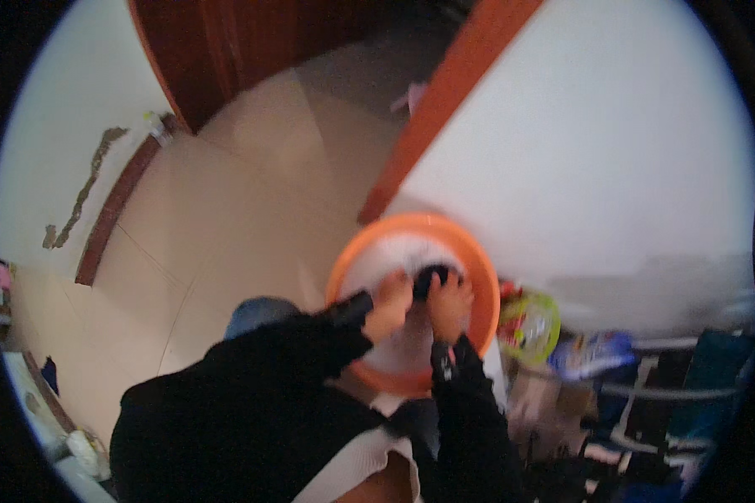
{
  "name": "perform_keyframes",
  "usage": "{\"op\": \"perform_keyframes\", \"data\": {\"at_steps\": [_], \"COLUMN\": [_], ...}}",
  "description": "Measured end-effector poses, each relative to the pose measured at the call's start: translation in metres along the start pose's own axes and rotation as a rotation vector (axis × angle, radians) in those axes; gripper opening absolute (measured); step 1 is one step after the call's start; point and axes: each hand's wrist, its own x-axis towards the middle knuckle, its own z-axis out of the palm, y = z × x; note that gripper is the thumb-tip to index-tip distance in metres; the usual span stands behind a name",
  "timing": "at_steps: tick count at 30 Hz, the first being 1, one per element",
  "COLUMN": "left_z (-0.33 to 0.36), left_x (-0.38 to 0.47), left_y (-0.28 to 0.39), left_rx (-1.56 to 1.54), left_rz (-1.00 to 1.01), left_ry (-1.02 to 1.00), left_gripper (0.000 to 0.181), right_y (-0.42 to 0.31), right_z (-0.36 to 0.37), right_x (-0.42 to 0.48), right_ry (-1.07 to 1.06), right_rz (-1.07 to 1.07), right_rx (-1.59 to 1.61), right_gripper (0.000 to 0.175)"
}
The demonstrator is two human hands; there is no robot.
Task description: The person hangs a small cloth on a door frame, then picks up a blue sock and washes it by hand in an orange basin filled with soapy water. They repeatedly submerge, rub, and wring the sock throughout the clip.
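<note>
An orange plastic basin (489, 283) stands in front of me, holding water with white suds (377, 259). Inside it, a small wet-looking dark cloth (426, 283) lies between my hands. My right hand (451, 305) grips the cloth's right side, fingers bent over it. At its left edge is my left hand (390, 305), blurred, with fingers curled; whether it pinches the cloth is unclear. Black sleeves cover both forearms down to the wrists.
A wooden door frame (440, 119) and white wall rise behind the basin. Right of it sit a yellow-green package (530, 324), a blue-and-white package (591, 355) and a rack with dark fabrics (667, 396). A clear bottle (157, 129) stands by the left wall on the tiled floor (226, 207).
</note>
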Motion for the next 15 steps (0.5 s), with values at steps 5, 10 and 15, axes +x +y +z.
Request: {"op": "perform_keyframes", "data": {"at_steps": [5, 10, 15], "left_z": [0.001, -0.012, -0.026], "left_x": [0.012, 0.002, 0.001], "left_y": [0.002, 0.030, 0.020], "left_rx": [-0.704, -1.021, -0.752], "left_rz": [-0.355, -0.464, -0.274], "left_ry": [-0.324, -0.504, -0.652], "left_gripper": [0.040, 0.031, 0.025], "right_y": [-0.004, -0.028, -0.054], "right_z": [0.019, -0.016, -0.053], "right_x": [-0.012, -0.026, -0.037], "right_ry": [-0.313, -0.270, -0.346], "right_rz": [0.049, 0.197, 0.356], "right_rx": [0.635, 1.019, 1.133], "right_gripper": [0.040, 0.031, 0.026]}}
